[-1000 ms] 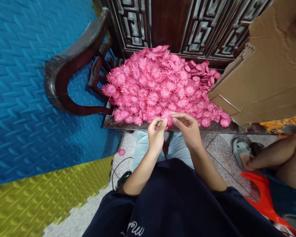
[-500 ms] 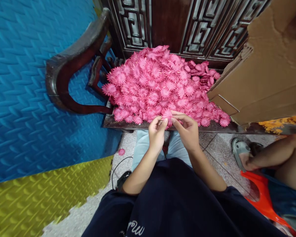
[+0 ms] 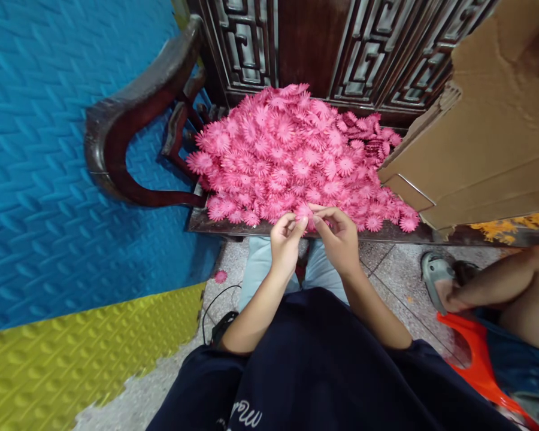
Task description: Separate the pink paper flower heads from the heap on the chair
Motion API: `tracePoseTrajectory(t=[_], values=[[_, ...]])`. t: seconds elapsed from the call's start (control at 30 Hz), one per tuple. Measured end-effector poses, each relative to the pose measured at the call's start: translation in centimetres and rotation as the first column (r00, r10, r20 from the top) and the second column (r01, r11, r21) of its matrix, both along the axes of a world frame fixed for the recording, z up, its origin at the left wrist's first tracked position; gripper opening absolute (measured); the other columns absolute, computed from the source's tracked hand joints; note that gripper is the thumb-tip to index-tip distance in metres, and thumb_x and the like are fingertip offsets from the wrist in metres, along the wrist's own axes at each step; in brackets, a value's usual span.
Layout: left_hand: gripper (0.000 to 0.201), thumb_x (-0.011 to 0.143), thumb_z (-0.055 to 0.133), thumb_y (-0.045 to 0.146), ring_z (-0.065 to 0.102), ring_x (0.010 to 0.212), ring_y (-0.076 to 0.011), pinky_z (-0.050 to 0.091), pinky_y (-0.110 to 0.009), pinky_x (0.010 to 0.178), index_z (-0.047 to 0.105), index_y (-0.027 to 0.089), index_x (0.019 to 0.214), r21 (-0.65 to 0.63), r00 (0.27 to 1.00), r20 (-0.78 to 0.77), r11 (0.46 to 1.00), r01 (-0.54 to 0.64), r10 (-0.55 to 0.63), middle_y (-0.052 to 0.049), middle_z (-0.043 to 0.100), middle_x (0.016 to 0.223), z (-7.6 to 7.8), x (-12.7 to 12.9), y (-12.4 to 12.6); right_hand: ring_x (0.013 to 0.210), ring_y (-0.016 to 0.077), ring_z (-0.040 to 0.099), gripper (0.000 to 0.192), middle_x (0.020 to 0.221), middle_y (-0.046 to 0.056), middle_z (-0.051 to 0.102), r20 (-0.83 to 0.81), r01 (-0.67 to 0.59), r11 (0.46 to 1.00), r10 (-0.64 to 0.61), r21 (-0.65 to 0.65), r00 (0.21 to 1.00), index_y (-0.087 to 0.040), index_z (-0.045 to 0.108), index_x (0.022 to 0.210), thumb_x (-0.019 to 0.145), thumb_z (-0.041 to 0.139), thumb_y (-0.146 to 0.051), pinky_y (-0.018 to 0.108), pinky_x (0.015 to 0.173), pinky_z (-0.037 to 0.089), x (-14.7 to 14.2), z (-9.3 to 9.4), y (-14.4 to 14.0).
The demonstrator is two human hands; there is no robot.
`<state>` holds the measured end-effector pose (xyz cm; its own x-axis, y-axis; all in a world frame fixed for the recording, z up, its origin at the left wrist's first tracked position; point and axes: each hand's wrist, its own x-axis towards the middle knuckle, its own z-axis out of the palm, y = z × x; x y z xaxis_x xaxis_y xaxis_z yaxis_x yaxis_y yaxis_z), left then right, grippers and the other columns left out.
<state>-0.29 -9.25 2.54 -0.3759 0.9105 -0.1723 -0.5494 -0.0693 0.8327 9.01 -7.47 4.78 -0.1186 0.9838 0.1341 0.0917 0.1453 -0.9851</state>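
Between my two hands is a pink artificial flower [image 3: 303, 212], held at the front edge of the wooden bench [image 3: 256, 230]. My left hand [image 3: 288, 239] pinches its left side with thumb and fingers. On the other side, my right hand [image 3: 339, 234] grips the petals between thumb and forefinger. The fingertips partly cover the flower. Just beyond my hands, a large heap of pink artificial flowers [image 3: 273, 143] spreads over the seat, some stacked at its right end.
A curved wooden armrest [image 3: 103, 137] borders the heap on the left, a cardboard sheet [image 3: 485, 131] on the right. One loose flower [image 3: 220, 276] lies on the floor. A cable [image 3: 211, 308] runs at lower left. Another person's leg [image 3: 498, 281] and an orange stool [image 3: 476, 359] are at right.
Both hands stay on the flower at nearly the same spot. My right hand has shifted very slightly left, closer to my left hand. The heap looks unchanged.
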Motion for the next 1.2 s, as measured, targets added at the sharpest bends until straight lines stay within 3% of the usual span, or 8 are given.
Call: tracePoseTrajectory(t=[0.37,0.77,0.97,1.13,1.2], values=[[0.033,0.057,0.076,0.04,0.045,0.054,-0.0055,0.036,-0.018,0.054,0.057,0.015,0.066,-0.049,0.998,-0.067,0.999,-0.024,0.021,0.004,0.052,0.058,-0.3,-0.3,0.2,0.09,0.0146,0.061,0.009,0.091,0.003,0.066,-0.1,0.008,0.996,-0.017,-0.084,0.995,-0.022,0.054,0.074,0.08,0.054,-0.029,0.033,0.086,0.046,-1.1,-0.1,1.0],[0.036,0.055,0.076,0.044,0.042,0.054,-0.0054,0.034,-0.018,0.051,0.059,0.015,0.069,-0.101,0.995,-0.08,0.994,0.05,-0.059,0.005,0.05,0.058,-1.1,-0.9,0.9,0.091,0.0138,0.056,0.01,0.09,0.004,0.059,-0.082,0.146,0.989,-0.147,-0.023,0.986,-0.02,0.055,0.079,0.082,0.05,-0.028,0.032,0.088,0.042,-1.6,-1.4,1.7],[0.035,0.057,0.075,0.044,0.042,0.055,-0.0053,0.034,-0.018,0.054,0.058,0.015,0.064,-0.09,0.999,0.008,0.995,0.051,-0.051,0.004,0.05,0.058,-1.8,-0.9,1.1,0.081,0.0119,0.052,0.011,0.082,0.0,0.054,-0.035,0.156,0.987,-0.157,-0.022,0.987,-0.019,0.055,0.079,0.082,0.051,-0.029,0.027,0.078,0.04,-1.9,-1.8,2.1],[0.036,0.054,0.077,0.043,0.043,0.055,-0.0044,0.034,-0.017,0.057,0.059,0.014,0.066,-0.139,0.999,0.054,0.99,0.003,0.005,0.005,0.05,0.058,-2.7,-1.2,1.0,0.068,0.0093,0.048,0.011,0.071,-0.003,0.049,-0.145,0.263,0.964,-0.266,-0.04,0.953,-0.02,0.051,0.075,0.081,0.051,-0.028,0.024,0.07,0.04,-1.8,-1.6,2.8],[0.037,0.053,0.078,0.042,0.043,0.056,-0.0043,0.034,-0.017,0.059,0.058,0.014,0.067,-0.168,0.996,0.085,0.986,-0.007,0.022,0.006,0.049,0.058,-2.9,-1.3,0.9,0.067,0.0094,0.049,0.01,0.071,-0.003,0.05,-0.187,0.243,0.968,-0.251,-0.064,0.95,-0.02,0.051,0.074,0.081,0.051,-0.028,0.024,0.069,0.042,-1.8,-1.6,3.1]])
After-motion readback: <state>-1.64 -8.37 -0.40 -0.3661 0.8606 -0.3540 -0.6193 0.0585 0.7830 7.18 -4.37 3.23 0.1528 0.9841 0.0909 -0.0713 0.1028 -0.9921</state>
